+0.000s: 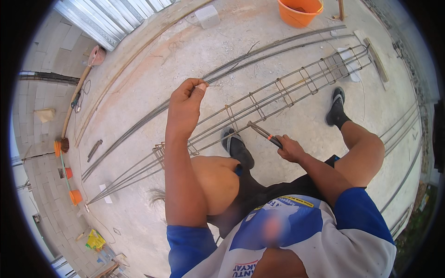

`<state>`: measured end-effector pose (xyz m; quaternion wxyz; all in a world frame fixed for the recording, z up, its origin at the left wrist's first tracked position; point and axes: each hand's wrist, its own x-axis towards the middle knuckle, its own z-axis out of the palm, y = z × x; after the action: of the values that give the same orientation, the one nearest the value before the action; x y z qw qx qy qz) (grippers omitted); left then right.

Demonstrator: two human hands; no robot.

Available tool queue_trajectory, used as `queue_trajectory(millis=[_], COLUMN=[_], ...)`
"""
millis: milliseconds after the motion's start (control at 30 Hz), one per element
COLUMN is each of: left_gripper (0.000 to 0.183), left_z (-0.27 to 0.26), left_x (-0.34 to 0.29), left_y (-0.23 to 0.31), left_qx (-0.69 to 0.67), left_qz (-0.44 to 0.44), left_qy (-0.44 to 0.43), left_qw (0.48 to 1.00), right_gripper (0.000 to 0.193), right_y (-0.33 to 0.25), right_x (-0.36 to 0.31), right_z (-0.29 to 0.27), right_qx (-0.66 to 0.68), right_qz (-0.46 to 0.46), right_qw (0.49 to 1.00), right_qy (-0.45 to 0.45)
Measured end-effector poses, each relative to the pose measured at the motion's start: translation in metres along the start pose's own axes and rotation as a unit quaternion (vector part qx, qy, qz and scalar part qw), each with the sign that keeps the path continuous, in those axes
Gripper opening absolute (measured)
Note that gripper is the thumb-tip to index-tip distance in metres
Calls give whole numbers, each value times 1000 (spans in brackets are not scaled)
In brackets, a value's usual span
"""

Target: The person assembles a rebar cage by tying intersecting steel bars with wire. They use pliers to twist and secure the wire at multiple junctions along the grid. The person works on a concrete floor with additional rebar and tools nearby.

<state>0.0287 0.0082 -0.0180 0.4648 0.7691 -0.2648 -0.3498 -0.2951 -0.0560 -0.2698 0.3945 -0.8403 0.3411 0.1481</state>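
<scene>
My left hand [186,99] is raised above the rebar cage, thumb and forefinger pinched on what looks like a thin wire [213,85], its end just past the fingertips. A pair of pincers [264,133] with black and orange handles sits in my closed right hand [291,149]. Their jaws point up and left, close to the near long bar of the cage; whether they touch it I cannot tell. The rebar cage [259,109], long steel bars with square stirrups, runs from lower left to upper right. My left forearm hides part of it.
Loose steel bars [139,124] lie along the cage's far side. My sandalled feet [234,139] stand on its near side, on the concrete floor. An orange tub [300,11] and a white block [207,17] are beyond. A wooden piece [376,60] lies by the right end.
</scene>
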Motion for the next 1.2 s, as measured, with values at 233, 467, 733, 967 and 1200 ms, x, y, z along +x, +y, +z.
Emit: queue_trajectory(millis=[233,467,733,967,1200], left_gripper=[27,30,52,30,25], left_z=[31,53,61,72,41], left_x=[25,8,-9,-33,-44], left_y=[-12,-6,11,13,53], left_qx=[69,111,-202,-26,171], left_qz=[-17,5,-49,57,71], left_qy=[-107,-255,-319,-280,-373], left_qw=[992,961,925,958,909], right_gripper=[35,19,10,29,27], right_y=[39,-165,-130,-127,-125], right_x=[-1,-34,-45,-74,-98], right_z=[11,-161,-187,-178,-211], right_qx=[-134,-47,-110,-45,159], right_qz=[21,-302,-173,-150,-258], right_qw=[991,837,915,911,939], right_qy=[17,454,346,380,160])
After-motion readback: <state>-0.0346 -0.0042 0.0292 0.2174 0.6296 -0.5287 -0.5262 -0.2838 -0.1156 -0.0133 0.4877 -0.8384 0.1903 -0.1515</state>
